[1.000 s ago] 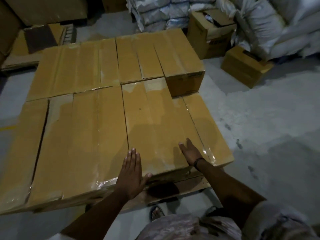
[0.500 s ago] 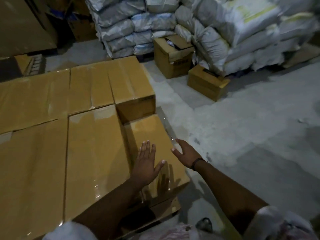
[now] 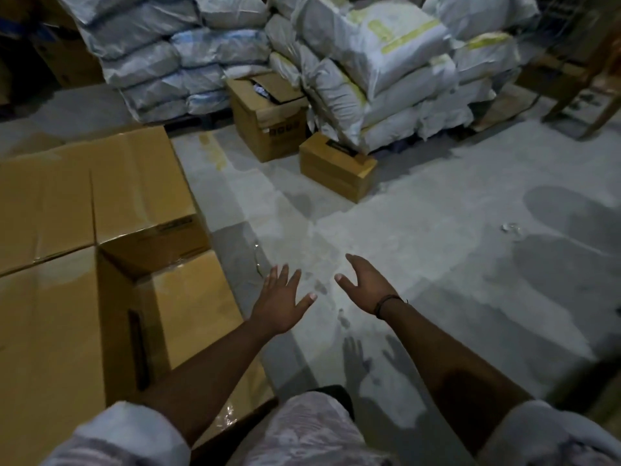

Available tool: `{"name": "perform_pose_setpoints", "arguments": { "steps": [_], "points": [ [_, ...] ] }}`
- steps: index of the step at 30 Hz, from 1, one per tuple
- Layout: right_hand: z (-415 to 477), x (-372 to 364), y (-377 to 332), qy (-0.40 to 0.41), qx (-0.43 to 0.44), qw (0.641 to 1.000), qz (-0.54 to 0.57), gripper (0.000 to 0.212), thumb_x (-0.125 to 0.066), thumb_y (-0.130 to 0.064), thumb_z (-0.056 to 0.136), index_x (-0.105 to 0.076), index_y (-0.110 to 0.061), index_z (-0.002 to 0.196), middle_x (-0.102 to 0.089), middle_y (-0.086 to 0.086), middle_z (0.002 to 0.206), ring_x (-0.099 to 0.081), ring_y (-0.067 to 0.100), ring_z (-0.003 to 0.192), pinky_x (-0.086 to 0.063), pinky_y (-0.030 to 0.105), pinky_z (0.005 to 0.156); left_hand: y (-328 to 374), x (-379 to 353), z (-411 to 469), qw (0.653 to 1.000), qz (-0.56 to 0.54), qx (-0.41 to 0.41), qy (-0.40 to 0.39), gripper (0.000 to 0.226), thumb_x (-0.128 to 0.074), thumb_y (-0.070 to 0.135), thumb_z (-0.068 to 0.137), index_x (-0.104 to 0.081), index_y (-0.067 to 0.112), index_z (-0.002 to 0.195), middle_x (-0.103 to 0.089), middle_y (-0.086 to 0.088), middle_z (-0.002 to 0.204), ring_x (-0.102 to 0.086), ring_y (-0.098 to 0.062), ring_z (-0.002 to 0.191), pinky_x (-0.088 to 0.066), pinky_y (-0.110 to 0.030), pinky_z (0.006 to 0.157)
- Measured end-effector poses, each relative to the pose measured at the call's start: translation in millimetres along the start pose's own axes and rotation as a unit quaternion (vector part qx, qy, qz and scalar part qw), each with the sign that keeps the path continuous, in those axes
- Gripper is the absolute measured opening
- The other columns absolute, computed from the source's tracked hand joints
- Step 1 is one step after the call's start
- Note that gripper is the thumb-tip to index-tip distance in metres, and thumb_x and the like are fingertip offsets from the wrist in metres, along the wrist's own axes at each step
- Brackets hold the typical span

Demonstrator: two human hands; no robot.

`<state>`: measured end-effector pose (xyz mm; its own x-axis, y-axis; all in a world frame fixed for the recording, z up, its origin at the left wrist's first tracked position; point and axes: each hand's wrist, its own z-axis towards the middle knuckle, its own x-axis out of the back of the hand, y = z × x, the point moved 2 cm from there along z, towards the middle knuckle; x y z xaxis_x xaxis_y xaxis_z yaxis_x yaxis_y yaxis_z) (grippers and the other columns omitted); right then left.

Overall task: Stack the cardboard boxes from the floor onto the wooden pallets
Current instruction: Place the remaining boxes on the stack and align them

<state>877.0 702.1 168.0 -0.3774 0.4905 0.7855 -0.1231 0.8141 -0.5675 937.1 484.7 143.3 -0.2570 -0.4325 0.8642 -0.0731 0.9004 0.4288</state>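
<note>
The left hand (image 3: 280,299) and the right hand (image 3: 366,285) both reach forward over the grey concrete floor (image 3: 453,264). Their fingers are spread and straight, and the palms are turned partly toward each other. Each grip is released: neither hand holds or touches anything. A thin dark band (image 3: 386,302) circles the right wrist. The shadows (image 3: 356,359) of the two hands fall on the floor just below them.

To the left, the stacked brown cardboard boxes (image 3: 50,331) sit tight together, their tops sealed with glossy clear tape. An upper-layer box (image 3: 134,183) stands at the far corner of the stack. Right in front of it a lower brown box (image 3: 191,297) lies one level down, so its top forms a step. The left forearm passes over the near corner of this lower box. The near edge of the stack is too dark to show what it rests on.

Farther across the floor, well apart from the hands, sits a small closed brown cardboard box (image 3: 336,166) with a dark strip on top. Just beside it stands a larger brown cardboard box (image 3: 265,126) whose top flaps are open. Behind both, white woven sacks (image 3: 369,72) are piled in high stacks, some with yellow print. The small box sits at the foot of the right-hand pile, though I cannot tell whether it touches the sacks.
</note>
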Motion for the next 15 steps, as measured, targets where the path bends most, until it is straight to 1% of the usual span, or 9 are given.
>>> {"name": "perform_pose_setpoints", "arguments": {
  "steps": [4, 7, 10, 13, 15],
  "points": [
    [39.7, 18.8, 31.1, -0.001, -0.01, 1.0, 0.013, 0.073, -0.047, -0.055, 0.101, -0.024, -0.02, 0.16, -0.025, 0.004, 0.166, -0.022, 0.02, 0.153, -0.022, 0.036, 0.123, 21.6, 1.3, 56.3, 1.0, -0.009, 0.006, -0.008, 0.081, -0.034, 0.069, 0.101, -0.018, 0.021, 0.164, -0.007, -0.013, 0.172, 0.004, -0.036, 0.158, -0.001, -0.048, 0.126],
    [83.2, 34.2, 55.7, -0.01, -0.014, 1.0, 0.007, 0.073, -0.047, -0.056, 0.101, -0.024, -0.02, 0.16, -0.025, 0.003, 0.166, -0.021, 0.019, 0.153, -0.021, 0.036, 0.123, 29.7, -2.4, 109.0, 1.0, -0.01, 0.014, -0.022, 0.079, -0.034, 0.068, 0.101, -0.02, 0.022, 0.164, -0.008, -0.011, 0.172, 0.004, -0.036, 0.158, 0.0, -0.047, 0.126],
    [141.4, 52.2, 81.1, -0.018, -0.007, 1.0, -0.022, 0.073, -0.046, -0.056, 0.101, -0.023, -0.019, 0.161, -0.025, 0.006, 0.166, -0.02, 0.021, 0.153, -0.021, 0.038, 0.123, 32.6, -4.2, 172.5, 0.998, -0.005, 0.032, -0.044, 0.079, -0.034, 0.068, 0.102, -0.019, 0.022, 0.164, -0.007, -0.01, 0.172, 0.004, -0.035, 0.158, 0.0, -0.048, 0.125],
    [207.4, 74.6, 101.3, -0.025, -0.011, 0.999, -0.041, 0.073, -0.046, -0.054, 0.102, -0.023, -0.017, 0.161, -0.025, 0.008, 0.166, -0.02, 0.023, 0.153, -0.021, 0.038, 0.123, 33.7, 2.3, 243.4, 0.998, -0.003, 0.039, -0.048, 0.079, -0.035, 0.067, 0.102, -0.02, 0.021, 0.164, -0.009, -0.012, 0.172, 0.0, -0.038, 0.157, -0.003, -0.048, 0.125],
    [252.1, 90.5, 112.5, -0.038, -0.015, 0.998, -0.052, 0.074, -0.046, -0.055, 0.102, -0.021, -0.018, 0.161, -0.024, 0.008, 0.166, -0.02, 0.024, 0.153, -0.021, 0.038, 0.123, 36.0, 11.9, 289.3, 0.998, 0.008, 0.037, -0.056, 0.082, -0.033, 0.07, 0.1, -0.021, 0.02, 0.164, -0.012, -0.014, 0.171, -0.004, -0.041, 0.156, -0.006, -0.047, 0.126]
  ]
}}
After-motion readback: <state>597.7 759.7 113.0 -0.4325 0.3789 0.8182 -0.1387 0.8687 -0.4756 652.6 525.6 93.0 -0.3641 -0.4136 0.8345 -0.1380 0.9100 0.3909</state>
